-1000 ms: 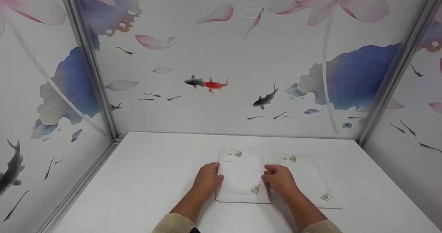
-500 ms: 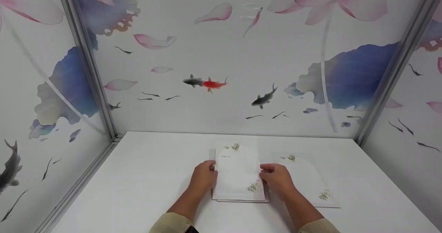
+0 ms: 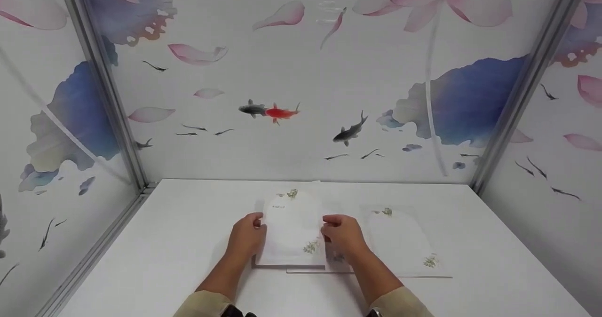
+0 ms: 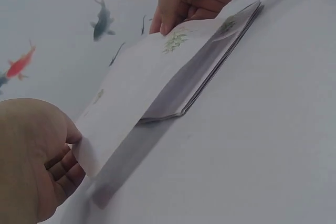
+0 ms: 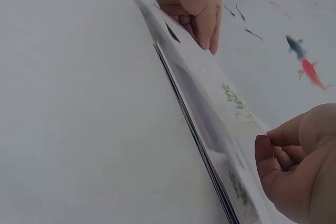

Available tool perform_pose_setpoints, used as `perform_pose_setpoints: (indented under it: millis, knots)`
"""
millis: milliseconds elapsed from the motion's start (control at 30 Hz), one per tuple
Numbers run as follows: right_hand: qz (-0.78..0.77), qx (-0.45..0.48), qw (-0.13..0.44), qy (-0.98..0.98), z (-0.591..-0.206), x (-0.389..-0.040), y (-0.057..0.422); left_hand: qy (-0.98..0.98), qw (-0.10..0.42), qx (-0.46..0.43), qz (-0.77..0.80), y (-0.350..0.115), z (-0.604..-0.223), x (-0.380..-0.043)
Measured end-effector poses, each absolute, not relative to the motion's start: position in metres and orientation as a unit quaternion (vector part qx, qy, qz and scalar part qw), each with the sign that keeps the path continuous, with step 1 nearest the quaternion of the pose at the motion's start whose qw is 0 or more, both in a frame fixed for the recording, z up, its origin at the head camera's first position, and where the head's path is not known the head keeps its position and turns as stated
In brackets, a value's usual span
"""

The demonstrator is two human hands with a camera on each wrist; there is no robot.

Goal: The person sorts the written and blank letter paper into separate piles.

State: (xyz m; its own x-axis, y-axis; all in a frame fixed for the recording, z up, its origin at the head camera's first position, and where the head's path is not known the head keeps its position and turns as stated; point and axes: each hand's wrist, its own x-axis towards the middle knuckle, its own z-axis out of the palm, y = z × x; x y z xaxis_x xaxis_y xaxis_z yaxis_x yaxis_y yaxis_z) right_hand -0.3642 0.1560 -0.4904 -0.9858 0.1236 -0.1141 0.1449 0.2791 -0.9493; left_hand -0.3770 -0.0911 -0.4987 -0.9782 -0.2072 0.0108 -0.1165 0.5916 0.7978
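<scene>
A white printed sheet of paper [image 3: 291, 232] with small plant drawings is held by its two sides, lifted at a slant over the table. My left hand [image 3: 246, 237] pinches its left edge between thumb and fingers. On the opposite edge, my right hand [image 3: 345, 236] pinches it the same way. Under and to the right of the sheet lies a thin stack of similar paper [image 4: 220, 59], partly covered by the sheet and my right hand. Both wrist views show a gap between the sheet and that stack.
Another printed paper pad [image 3: 400, 241] lies to the right, next to my right forearm. The white table [image 3: 188, 227] is enclosed by a back wall [image 3: 211, 157] and side walls printed with lotus flowers and fish, joined by metal posts [image 3: 106, 91].
Both hands have moved left with the sheet, sliding it off the stack, whose front right part now shows. The head view has shifted slightly right.
</scene>
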Motion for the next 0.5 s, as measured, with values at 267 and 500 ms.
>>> perform_pose_setpoints:
  millis: [267, 500]
  knots:
    - [-0.63, 0.051, 0.015, 0.775, -0.491, -0.362, 0.106, -0.894, 0.067, 0.091, -0.433, -0.143, -0.5, -0.374]
    - [-0.647, 0.042, 0.018, 0.761, -0.494, -0.358, 0.07, -0.9, 0.06, 0.101, -0.42, -0.176, -0.501, -0.368]
